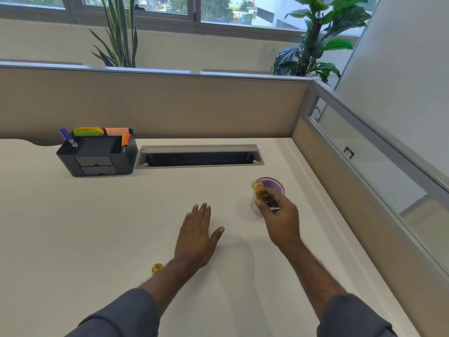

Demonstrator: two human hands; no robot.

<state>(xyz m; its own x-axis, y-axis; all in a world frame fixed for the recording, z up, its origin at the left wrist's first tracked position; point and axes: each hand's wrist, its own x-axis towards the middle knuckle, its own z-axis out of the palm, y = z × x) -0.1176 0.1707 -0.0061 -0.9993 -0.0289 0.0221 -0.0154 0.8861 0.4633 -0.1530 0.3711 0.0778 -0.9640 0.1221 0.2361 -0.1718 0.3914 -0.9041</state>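
A person's right hand [281, 215] grips a stubby, see-through amber marker [259, 190], fingers curled round its barrel. The blunt end is tilted up at the rim of a small round cup [275, 184] of lilac wire mesh. The cup stands upright on the smooth white bench [97, 227], towards its right edge. The left hand [196, 237] lies open and flat just above the bench, fingers straight, thumb spread. A second glossy yellow piece [157, 268] lies partly hidden beside the left forearm. At the back stand a boxy black plastic organiser [97, 154] holding coloured paper notes [116, 131] and a blue pen [66, 136], and beside it a long grey metal cable slot [199, 156].
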